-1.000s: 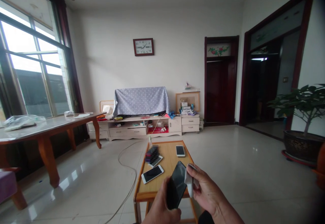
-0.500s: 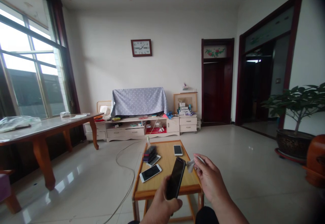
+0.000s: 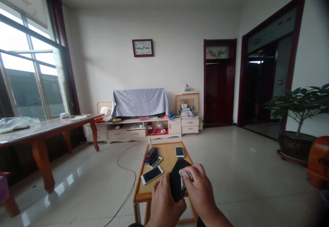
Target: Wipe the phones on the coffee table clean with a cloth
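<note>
Looking flat and black, the phone (image 3: 175, 183) leans rightward.

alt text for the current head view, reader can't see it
A left hand holds a dark phone while the right hand holds a pale cloth against it. Nearby, white-framed phones lie on a small wooden table.

A held phone (image 3: 175, 183), cloth (image 3: 182, 179) upon it, is flanked by the left hand (image 3: 166, 199) and right hand (image 3: 202, 187). On the table (image 3: 168, 155) beyond them, a second phone (image 3: 180, 152) is placed; to the hands' left, a third phone (image 3: 152, 175) is laid.
</note>
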Demonstrator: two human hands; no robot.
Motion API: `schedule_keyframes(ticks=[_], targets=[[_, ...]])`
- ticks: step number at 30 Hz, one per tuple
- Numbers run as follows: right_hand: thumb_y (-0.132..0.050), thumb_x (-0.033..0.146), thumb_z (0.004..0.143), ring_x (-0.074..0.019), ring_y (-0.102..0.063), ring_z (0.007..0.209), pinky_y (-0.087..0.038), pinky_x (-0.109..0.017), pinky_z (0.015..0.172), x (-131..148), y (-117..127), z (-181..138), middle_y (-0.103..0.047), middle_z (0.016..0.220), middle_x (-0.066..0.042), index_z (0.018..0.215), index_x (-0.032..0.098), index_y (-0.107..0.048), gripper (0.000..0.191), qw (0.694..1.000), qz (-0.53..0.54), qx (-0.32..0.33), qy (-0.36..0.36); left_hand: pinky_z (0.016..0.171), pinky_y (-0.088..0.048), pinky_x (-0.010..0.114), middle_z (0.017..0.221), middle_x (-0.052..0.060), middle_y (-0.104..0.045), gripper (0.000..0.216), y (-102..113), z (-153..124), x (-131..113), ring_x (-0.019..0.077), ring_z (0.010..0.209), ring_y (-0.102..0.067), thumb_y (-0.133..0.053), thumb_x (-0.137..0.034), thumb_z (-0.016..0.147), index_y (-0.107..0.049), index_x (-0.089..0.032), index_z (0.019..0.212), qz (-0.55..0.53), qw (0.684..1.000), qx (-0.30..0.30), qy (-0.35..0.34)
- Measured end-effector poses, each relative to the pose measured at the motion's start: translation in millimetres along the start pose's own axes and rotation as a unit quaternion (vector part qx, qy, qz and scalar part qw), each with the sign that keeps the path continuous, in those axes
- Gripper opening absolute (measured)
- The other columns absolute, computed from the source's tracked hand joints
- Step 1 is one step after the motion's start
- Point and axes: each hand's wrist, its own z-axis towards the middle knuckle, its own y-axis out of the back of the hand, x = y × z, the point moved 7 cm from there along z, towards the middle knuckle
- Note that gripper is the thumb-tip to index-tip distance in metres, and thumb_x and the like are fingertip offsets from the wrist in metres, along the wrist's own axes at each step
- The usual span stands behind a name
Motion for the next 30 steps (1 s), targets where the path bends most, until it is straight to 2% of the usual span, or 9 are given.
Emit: schedule_keyframes(ticks=[3, 8, 10, 12, 16, 20, 24, 27, 30], targets=[[-0.053, 0.03, 0.101, -0.0201, -0.066, 0.083, -0.053, -0.032, 0.072, 5, -6, -9, -0.065, 0.099, -0.005, 0.107, 0.03, -0.071, 0.019, 0.996, -0.077, 0.004, 0.039, 0.121, -0.029, 0.057, 0.131, 0.018, -0.068, 0.071, 3, 2, -4, 0.0337, 0.128, -0.06, -0.06, -0.025, 0.071, -0.048, -0.012, 0.14, 0.05, 0.998, -0.022, -0.023], [-0.059, 0.029, 0.099, -0.0261, -0.064, 0.099, -0.053, -0.04, 0.084, 26, -18, -31, -0.069, 0.114, -0.007, 0.127, 0.031, -0.067, 0.029, 0.97, -0.139, 0.047, 0.195, 0.126, -0.017, 0.059, 0.126, 0.018, -0.072, 0.058, 8, 5, 2, 0.0303, 0.123, -0.065, -0.052, -0.026, 0.081, -0.053, -0.01, 0.137, 0.071, 0.996, -0.056, -0.017], [-0.062, 0.029, 0.098, -0.0288, -0.063, 0.104, -0.052, -0.045, 0.089, 19, -13, -24, -0.069, 0.119, -0.007, 0.122, 0.032, -0.069, 0.026, 0.968, -0.167, 0.019, 0.188, 0.128, -0.011, 0.059, 0.123, 0.016, -0.072, 0.064, 8, 4, 3, 0.0308, 0.122, -0.065, -0.057, -0.027, 0.075, -0.053, -0.011, 0.137, 0.07, 0.995, -0.065, -0.023], [-0.061, 0.028, 0.098, -0.0292, -0.062, 0.103, -0.051, -0.047, 0.09, 6, -7, -12, -0.069, 0.115, -0.008, 0.118, 0.031, -0.07, 0.022, 0.973, -0.18, -0.018, 0.143, 0.129, -0.004, 0.059, 0.123, 0.015, -0.073, 0.071, 5, 2, 1, 0.0316, 0.122, -0.065, -0.06, -0.026, 0.067, -0.054, -0.013, 0.136, 0.07, 0.995, -0.07, -0.033], [-0.052, 0.019, 0.099, -0.025, -0.065, 0.096, -0.055, -0.04, 0.085, -6, -12, -2, -0.067, 0.105, -0.009, 0.116, 0.025, -0.069, 0.025, 0.985, -0.138, -0.018, 0.1, 0.129, 0.005, 0.059, 0.122, 0.014, -0.073, 0.074, -3, 1, 1, 0.031, 0.117, -0.067, -0.061, -0.025, 0.063, -0.054, -0.014, 0.136, 0.066, 0.994, -0.073, -0.048], [-0.047, 0.012, 0.097, -0.0211, -0.068, 0.096, -0.058, -0.032, 0.083, 17, -25, -20, -0.07, 0.111, -0.009, 0.123, 0.024, -0.068, 0.036, 0.974, -0.106, 0.027, 0.2, 0.129, 0.003, 0.059, 0.126, 0.015, -0.073, 0.062, -3, 4, 7, 0.0298, 0.118, -0.068, -0.059, -0.027, 0.076, -0.055, -0.014, 0.137, 0.068, 0.993, -0.09, -0.047], [-0.056, 0.019, 0.097, -0.0272, -0.065, 0.118, -0.055, -0.038, 0.094, 30, -25, -27, -0.072, 0.13, -0.006, 0.137, 0.022, -0.064, 0.041, 0.935, -0.168, 0.035, 0.311, 0.129, 0.002, 0.058, 0.129, 0.014, -0.073, 0.058, 0, 6, 10, 0.029, 0.118, -0.068, -0.056, -0.022, 0.077, -0.058, -0.016, 0.134, 0.071, 0.993, -0.09, -0.037], [-0.055, 0.02, 0.098, -0.0324, -0.055, 0.136, -0.053, -0.044, 0.091, 18, -21, -17, -0.069, 0.138, -0.001, 0.138, 0.027, -0.063, 0.042, 0.93, -0.238, 0.023, 0.278, 0.129, 0.002, 0.06, 0.125, 0.016, -0.073, 0.07, 1, 5, 6, 0.033, 0.119, -0.068, -0.062, -0.025, 0.066, -0.058, -0.014, 0.135, 0.078, 0.992, -0.091, -0.026], [-0.051, 0.017, 0.099, -0.0337, -0.049, 0.143, -0.05, -0.048, 0.093, 8, -21, -15, -0.065, 0.143, 0.0, 0.14, 0.031, -0.062, 0.045, 0.934, -0.267, 0.007, 0.239, 0.128, 0.003, 0.061, 0.126, 0.016, -0.073, 0.075, -1, 4, 4, 0.0343, 0.119, -0.067, -0.062, -0.023, 0.061, -0.057, -0.014, 0.135, 0.079, 0.993, -0.08, -0.022]])
